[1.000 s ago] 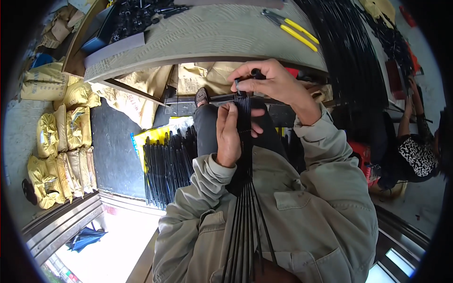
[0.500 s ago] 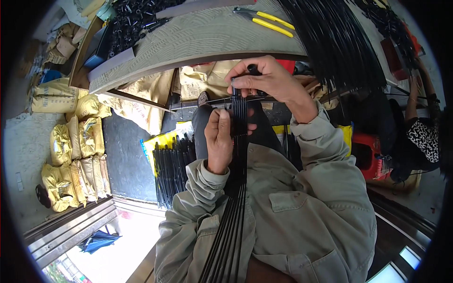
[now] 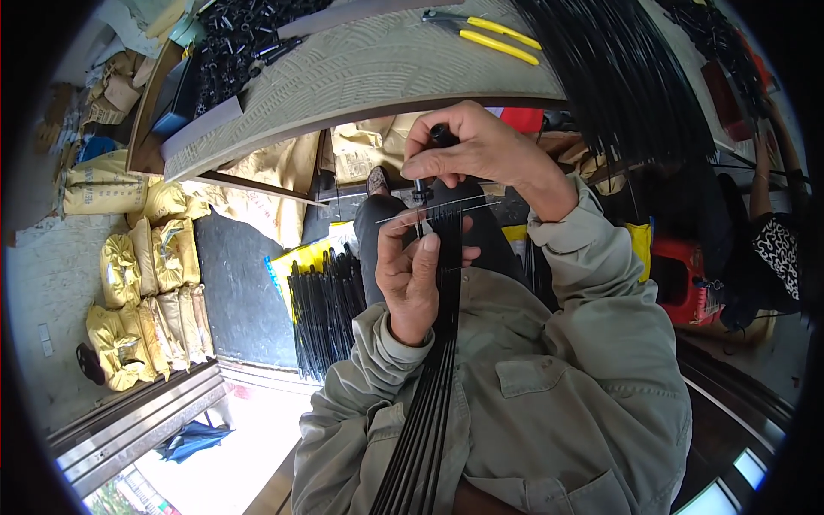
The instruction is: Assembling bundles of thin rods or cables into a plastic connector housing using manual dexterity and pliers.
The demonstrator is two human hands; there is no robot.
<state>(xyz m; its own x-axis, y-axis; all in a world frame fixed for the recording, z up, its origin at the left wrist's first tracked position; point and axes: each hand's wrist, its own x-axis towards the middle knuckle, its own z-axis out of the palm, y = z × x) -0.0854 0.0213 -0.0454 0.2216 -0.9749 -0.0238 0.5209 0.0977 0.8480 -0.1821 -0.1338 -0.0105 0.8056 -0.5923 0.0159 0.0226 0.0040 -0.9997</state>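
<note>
Close to my lap, my left hand [image 3: 408,279] is wrapped round a flat bundle of thin black rods [image 3: 436,369]. The rods run down over my jacket. Their upper ends stand side by side above my fingers, and a thin pale line crosses there. My right hand [image 3: 481,154] pinches a small black tubular piece [image 3: 421,190] upright over the left edge of the bundle. A second black piece [image 3: 441,134] sticks up between its fingers. Whether the lower piece touches a rod end I cannot tell.
A curved table [image 3: 360,73] carries yellow-handled pliers [image 3: 502,41], a pile of small black parts [image 3: 245,39] and a black rod bundle [image 3: 627,77]. More rods [image 3: 326,300] stand left of my legs. Yellow sacks [image 3: 120,266], a red stool [image 3: 678,266] and another person [image 3: 775,257] flank me.
The black piece in my right hand now sits lower and a little left. My left hand has shifted slightly right and down, and the rod ends show more clearly. The view has shifted slightly.
</note>
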